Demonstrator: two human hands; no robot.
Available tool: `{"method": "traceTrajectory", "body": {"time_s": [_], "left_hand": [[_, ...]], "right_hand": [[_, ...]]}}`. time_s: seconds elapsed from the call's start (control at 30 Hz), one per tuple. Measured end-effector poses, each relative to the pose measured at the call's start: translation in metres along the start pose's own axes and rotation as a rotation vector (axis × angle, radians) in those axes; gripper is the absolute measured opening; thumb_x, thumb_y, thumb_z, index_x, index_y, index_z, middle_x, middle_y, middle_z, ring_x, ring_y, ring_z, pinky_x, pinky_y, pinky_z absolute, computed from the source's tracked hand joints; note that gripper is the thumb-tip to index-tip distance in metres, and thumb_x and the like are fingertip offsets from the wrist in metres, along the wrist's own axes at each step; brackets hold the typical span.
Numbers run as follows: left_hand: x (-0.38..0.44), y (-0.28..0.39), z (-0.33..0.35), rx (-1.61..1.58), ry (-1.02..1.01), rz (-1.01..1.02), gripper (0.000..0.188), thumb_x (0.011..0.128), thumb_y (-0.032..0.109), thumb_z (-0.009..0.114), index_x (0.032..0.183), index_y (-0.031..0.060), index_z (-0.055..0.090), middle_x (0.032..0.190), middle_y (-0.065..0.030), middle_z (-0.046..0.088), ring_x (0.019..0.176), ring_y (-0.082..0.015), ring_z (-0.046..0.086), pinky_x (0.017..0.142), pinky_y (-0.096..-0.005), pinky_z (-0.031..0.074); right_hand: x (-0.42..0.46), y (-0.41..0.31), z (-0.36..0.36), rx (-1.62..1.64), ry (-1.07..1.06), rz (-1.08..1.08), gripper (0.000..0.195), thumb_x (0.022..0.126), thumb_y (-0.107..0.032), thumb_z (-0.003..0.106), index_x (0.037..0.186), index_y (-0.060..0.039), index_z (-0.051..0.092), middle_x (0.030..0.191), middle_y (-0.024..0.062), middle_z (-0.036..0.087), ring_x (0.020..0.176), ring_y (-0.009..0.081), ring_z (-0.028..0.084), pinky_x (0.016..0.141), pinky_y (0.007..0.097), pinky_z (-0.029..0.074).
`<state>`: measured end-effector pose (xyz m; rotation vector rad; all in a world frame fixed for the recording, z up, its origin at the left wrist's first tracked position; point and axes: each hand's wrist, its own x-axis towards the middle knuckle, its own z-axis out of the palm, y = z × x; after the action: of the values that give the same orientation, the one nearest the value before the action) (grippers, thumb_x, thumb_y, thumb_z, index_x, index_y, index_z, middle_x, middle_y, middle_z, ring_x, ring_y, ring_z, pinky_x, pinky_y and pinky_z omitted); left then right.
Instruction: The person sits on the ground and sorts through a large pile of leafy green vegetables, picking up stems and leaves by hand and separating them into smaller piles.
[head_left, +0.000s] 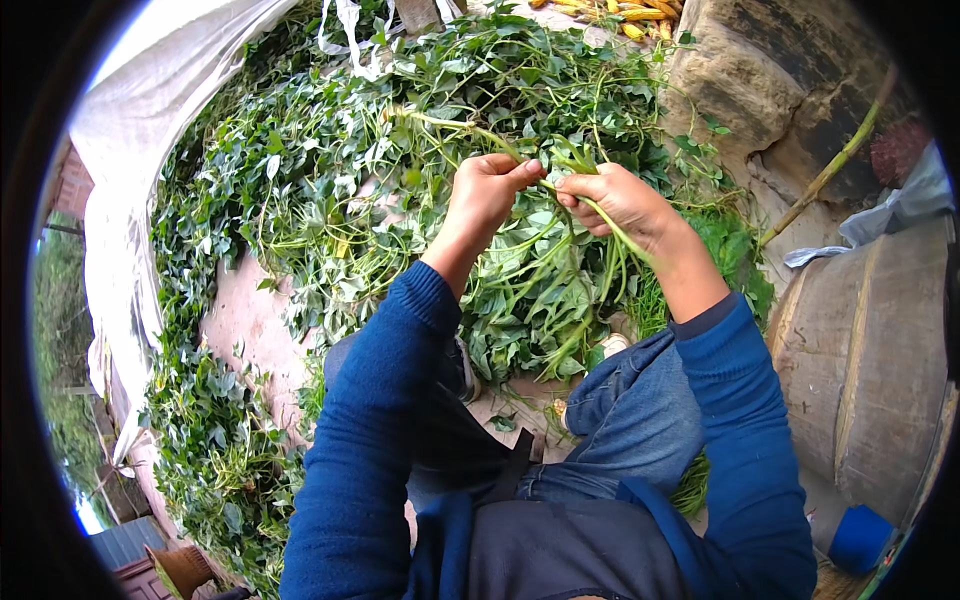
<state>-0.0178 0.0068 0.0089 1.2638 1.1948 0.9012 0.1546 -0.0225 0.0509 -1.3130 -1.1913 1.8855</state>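
My left hand (491, 191) pinches a long pale-green vine stem (480, 132) between thumb and forefinger. Close beside it, nearly touching, my right hand (619, 199) grips green stems, some sticking up above the fist and one running down past the wrist. Cut-looking stems and leaves hang below my hands, over a broad heap of leafy green vines (352, 161) on the ground. Where the hanging stems end and the heap begins I cannot tell.
Large rocks (739, 90) stand at upper right, with yellow corn cobs (641, 11) beside them. A wooden barrel-like container (862, 352) is at right, near a blue object (861, 538). White sheeting (124, 180) hangs at left. More vines (217, 457) lie lower left. A thick stalk (832, 165) leans at right.
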Motion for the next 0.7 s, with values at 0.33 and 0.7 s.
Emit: {"method": "traceTrajectory", "body": {"time_s": [0.33, 0.7], "left_hand": [[0.0, 0.017, -0.036, -0.496, -0.168, -0.043, 0.02, 0.087, 0.014, 0.053, 0.081, -0.0042, 0.061, 0.07, -0.004, 0.056, 0.057, -0.008, 0.048, 0.055, -0.0178, 0.039], [-0.016, 0.031, -0.023, -0.488, -0.325, -0.05, 0.025, 0.089, 0.02, 0.05, 0.095, -0.0019, 0.058, 0.074, -0.0025, 0.056, 0.063, -0.0098, 0.051, 0.057, -0.0203, 0.041]], "right_hand": [[-0.01, -0.004, -0.045, -0.064, 0.058, -0.285, 0.035, 0.078, -0.038, 0.063, 0.063, -0.0118, 0.047, 0.053, -0.0071, 0.039, 0.042, 0.0024, 0.033, 0.038, 0.0161, 0.027], [0.0, 0.005, -0.008, -0.203, -0.058, -0.27, 0.023, 0.078, -0.025, 0.067, 0.088, -0.004, 0.065, 0.076, -0.0024, 0.061, 0.067, 0.0058, 0.05, 0.065, 0.0217, 0.04]]}}
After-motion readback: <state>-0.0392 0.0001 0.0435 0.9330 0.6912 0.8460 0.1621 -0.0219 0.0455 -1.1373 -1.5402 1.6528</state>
